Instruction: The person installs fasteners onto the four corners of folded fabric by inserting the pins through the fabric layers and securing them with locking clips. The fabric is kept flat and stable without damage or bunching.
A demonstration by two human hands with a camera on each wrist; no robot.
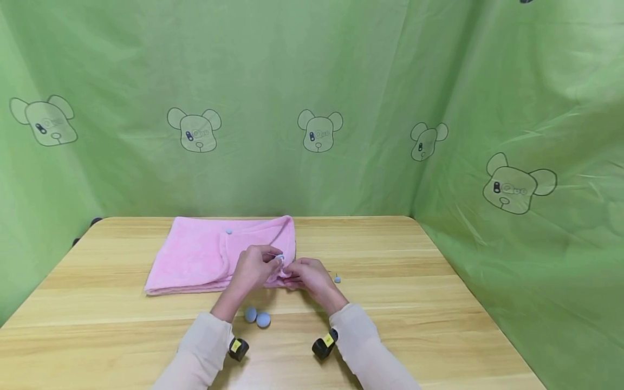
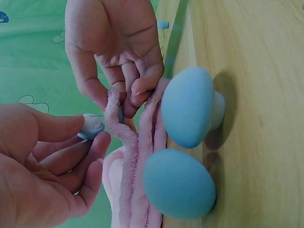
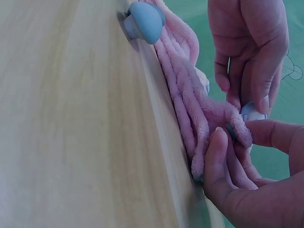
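Observation:
A folded pink fleece cloth (image 1: 190, 254) lies on the table, its near right corner lifted between the hands. My left hand (image 1: 253, 266) pinches a small blue and white round piece (image 2: 91, 127) between thumb and fingers; a thin pin points from it toward the cloth edge (image 2: 113, 111). My right hand (image 1: 312, 277) pinches that fleece edge (image 3: 243, 133), with a blue piece (image 3: 231, 131) partly hidden in the fold between its fingers. In the left wrist view the right hand (image 2: 116, 47) is above the left hand (image 2: 42, 166).
Two blue mushroom-shaped pieces (image 1: 251, 314) (image 1: 263, 319) stand on the table (image 1: 390, 325) near the left forearm. A small blue piece with a pin (image 1: 337, 279) lies right of the right hand. Another blue piece (image 1: 228, 231) sits on the cloth. Green curtains (image 1: 253, 179) surround the table.

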